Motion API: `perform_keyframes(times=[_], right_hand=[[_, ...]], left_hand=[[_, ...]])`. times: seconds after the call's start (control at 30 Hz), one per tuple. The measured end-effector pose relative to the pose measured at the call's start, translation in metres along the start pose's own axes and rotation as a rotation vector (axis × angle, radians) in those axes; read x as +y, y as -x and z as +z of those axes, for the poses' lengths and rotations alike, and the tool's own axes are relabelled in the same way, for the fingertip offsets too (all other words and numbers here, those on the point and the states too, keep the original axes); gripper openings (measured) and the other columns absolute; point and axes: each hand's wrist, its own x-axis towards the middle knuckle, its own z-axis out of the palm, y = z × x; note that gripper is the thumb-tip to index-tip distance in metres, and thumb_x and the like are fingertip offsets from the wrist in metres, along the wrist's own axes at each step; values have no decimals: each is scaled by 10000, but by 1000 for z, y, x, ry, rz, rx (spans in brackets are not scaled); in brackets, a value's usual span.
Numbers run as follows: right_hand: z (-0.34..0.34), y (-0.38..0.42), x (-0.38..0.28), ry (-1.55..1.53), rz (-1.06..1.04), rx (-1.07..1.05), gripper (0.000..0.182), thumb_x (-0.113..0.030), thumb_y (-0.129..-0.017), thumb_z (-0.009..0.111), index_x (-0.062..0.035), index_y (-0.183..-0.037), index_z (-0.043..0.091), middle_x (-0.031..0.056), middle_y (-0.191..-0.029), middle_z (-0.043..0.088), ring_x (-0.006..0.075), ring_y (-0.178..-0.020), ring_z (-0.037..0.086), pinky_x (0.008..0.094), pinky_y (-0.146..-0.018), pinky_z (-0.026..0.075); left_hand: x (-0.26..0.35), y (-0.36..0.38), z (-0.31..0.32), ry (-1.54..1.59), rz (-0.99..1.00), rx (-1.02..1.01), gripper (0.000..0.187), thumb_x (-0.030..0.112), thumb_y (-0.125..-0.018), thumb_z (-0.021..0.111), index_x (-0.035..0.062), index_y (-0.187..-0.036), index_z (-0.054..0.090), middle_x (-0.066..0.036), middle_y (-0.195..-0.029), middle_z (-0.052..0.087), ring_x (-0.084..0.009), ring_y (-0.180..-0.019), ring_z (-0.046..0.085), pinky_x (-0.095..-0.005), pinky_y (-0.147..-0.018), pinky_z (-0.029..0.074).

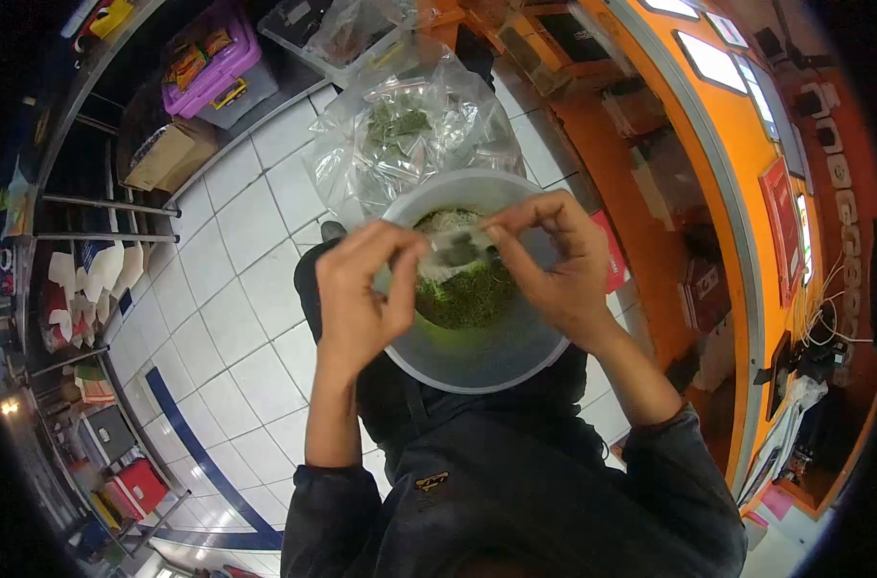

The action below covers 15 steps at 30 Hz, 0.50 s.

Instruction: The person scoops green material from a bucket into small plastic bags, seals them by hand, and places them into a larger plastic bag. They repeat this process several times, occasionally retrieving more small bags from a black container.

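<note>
Between my hands is a small clear plastic bag (455, 250), blurred, with something dark inside. My left hand (363, 287) pinches its left end and my right hand (558, 262) pinches the right end. Below them a grey-white plastic tub (438, 364) rests on my lap. Loose green, shredded plant material (467, 301) lies at its bottom, and a paler patch, partly hidden behind the small bag, shows at the back. Just beyond the tub, a large clear plastic bag (347, 159) holds several small packets with green contents (398, 127).
An orange counter (718, 144) with phones or tablets on top runs along the right. At the upper left are a purple-lidded box (212, 72) and a cardboard box (171, 154). Metal shelving (111, 204) lines the left side, beyond white floor tiles (250, 226).
</note>
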Motion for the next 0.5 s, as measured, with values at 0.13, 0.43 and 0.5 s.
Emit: perform_keyframes(times=[0.13,0.43,0.5], right_hand=[[14,-12,16,344,105,-149,115,-47,-885,734,22,-951,671,157,-967,750,266,-899,744,350,-807,575],[77,-12,165,1232,63,-1145,275,-193,-834,775,-25,-1046,721,185,-1007,741,351,-918,743,508,-810,593],[82,-4,180,1267,-16,-1053,418,-195,-785,803,-25,-1146,680,170,-1117,711,354,-998,721,503,-839,593]], left_hand=[[-16,-33,-20,-118,-44,244,63,-20,-861,693,-16,-921,714,-138,-831,699,-256,-650,667,-318,-646,518],[-68,-63,-11,-257,120,153,345,27,-914,689,35,-1258,705,-146,-935,727,-240,-776,681,-355,-769,539],[-67,-46,-14,-175,44,169,365,8,-912,667,34,-1274,696,-133,-949,725,-220,-777,669,-339,-763,534]])
